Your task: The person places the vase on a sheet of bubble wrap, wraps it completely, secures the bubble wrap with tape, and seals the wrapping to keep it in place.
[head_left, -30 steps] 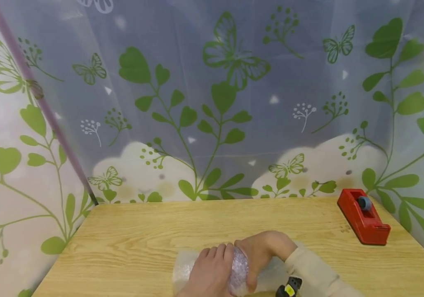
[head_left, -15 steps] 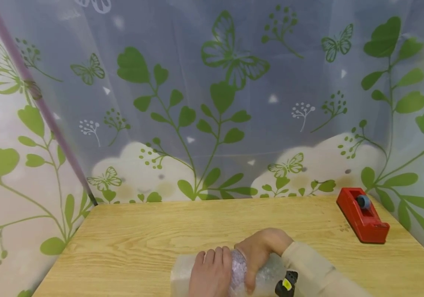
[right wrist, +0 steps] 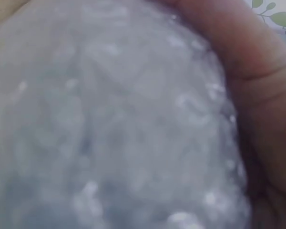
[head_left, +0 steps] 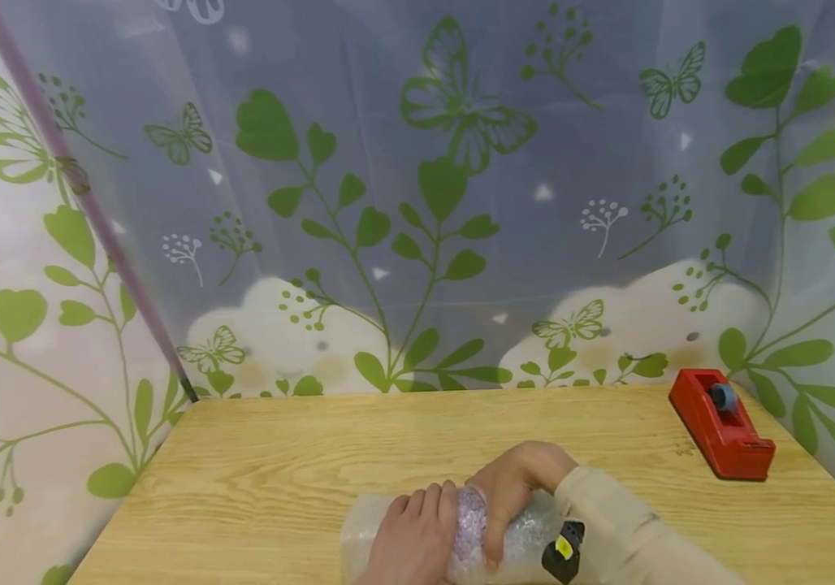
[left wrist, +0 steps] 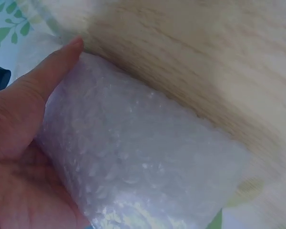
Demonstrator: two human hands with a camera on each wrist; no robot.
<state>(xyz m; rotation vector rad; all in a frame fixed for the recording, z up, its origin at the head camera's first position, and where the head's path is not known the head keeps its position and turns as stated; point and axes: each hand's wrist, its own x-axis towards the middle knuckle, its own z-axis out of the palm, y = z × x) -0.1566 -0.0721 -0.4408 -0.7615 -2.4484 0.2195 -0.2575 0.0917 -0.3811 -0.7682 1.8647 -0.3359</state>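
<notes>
A bundle rolled in clear bubble wrap (head_left: 471, 528) lies crosswise near the front of the table, with a purplish tint showing through its middle. My left hand (head_left: 417, 532) grips it left of that middle, fingers over the top. In the left wrist view, the left thumb (left wrist: 47, 71) lies along the wrap (left wrist: 138, 143). My right hand (head_left: 516, 491) curls round the bundle just right of the purplish part, thumb on the near side. The right wrist view is filled by blurred bubble wrap (right wrist: 124, 109) against the hand (right wrist: 257, 71). What is inside the wrap is hidden.
A red tape dispenser (head_left: 724, 426) with a small roll of tape stands at the back right of the wooden table (head_left: 279, 447). Behind the table hangs a curtain (head_left: 417, 203) printed with leaves and butterflies. A black wrist camera (head_left: 564, 552) sits by the right sleeve.
Both hands keep hold of the bubble-wrapped bundle. The right hand and wrist have shifted slightly away from the body, and more of the crinkled wrap shows beside the right thumb.
</notes>
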